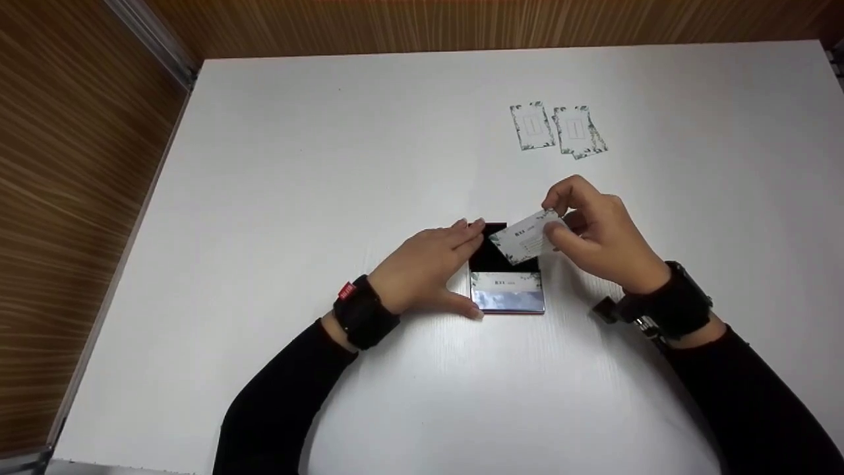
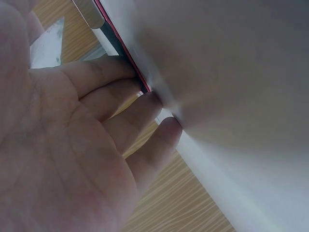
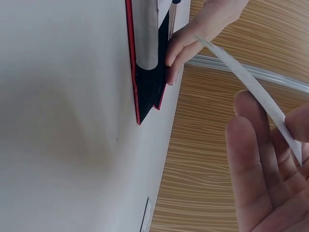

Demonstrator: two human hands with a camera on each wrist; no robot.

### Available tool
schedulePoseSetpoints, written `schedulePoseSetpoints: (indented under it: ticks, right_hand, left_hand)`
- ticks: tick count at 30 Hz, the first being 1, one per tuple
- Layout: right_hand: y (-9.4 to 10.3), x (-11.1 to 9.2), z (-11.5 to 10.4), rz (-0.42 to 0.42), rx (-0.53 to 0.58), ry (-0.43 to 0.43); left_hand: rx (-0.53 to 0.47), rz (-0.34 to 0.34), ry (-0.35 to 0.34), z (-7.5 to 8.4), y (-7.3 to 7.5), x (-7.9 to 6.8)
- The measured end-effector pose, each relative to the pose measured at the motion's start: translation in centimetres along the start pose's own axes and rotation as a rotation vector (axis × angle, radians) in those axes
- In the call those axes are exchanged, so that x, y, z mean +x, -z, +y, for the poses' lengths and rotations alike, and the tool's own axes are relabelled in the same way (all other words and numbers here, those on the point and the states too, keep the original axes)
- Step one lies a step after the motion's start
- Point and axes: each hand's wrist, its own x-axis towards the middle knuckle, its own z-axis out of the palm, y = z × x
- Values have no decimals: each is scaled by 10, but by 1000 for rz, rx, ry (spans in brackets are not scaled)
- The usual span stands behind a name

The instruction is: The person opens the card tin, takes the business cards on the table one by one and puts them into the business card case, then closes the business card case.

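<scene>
On the table lies an opened business card case [image 1: 489, 262], black inside with red edges. Its near part has a shiny front, with a white card [image 1: 506, 282] showing above it. My left hand [image 1: 432, 267] rests along the case's left side, fingers mostly straight at the far corner and thumb stretched to the near corner. In the left wrist view, fingertips [image 2: 157, 100] touch the red edge. My right hand [image 1: 597, 234] pinches a leaf-bordered business card [image 1: 527, 237] by its right end, tilted above the case. The right wrist view shows that card edge-on, apart from the case.
Farther back on the white table [image 1: 316, 165] lie a single card [image 1: 532, 126] and, to its right, overlapping cards [image 1: 575, 130] with green leaf borders. Wood-grain panels stand along the back [image 1: 461, 26] and the left side [image 1: 72, 171].
</scene>
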Motion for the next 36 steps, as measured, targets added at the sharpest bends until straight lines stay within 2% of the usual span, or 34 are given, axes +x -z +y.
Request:
schedulePoseSetpoints:
  ticks: [6,14,21,26,36]
  right_hand:
    - [0,0,-1,-28,-17,-9]
    - [1,0,2,-79,-53,42]
    - [0,1,1,-126,-65,13]
    - [-2,2,4,-132,-116,24]
    - [-2,2,4,-172,-147,50]
  left_hand:
    - [-3,-2,5,0,1,1]
    - [12,-6,2,-1,1,2]
    - [19,-5,7,-2,1,2]
    - [16,-3,14,-2,1,2]
    - [11,-2,12,-2,1,2]
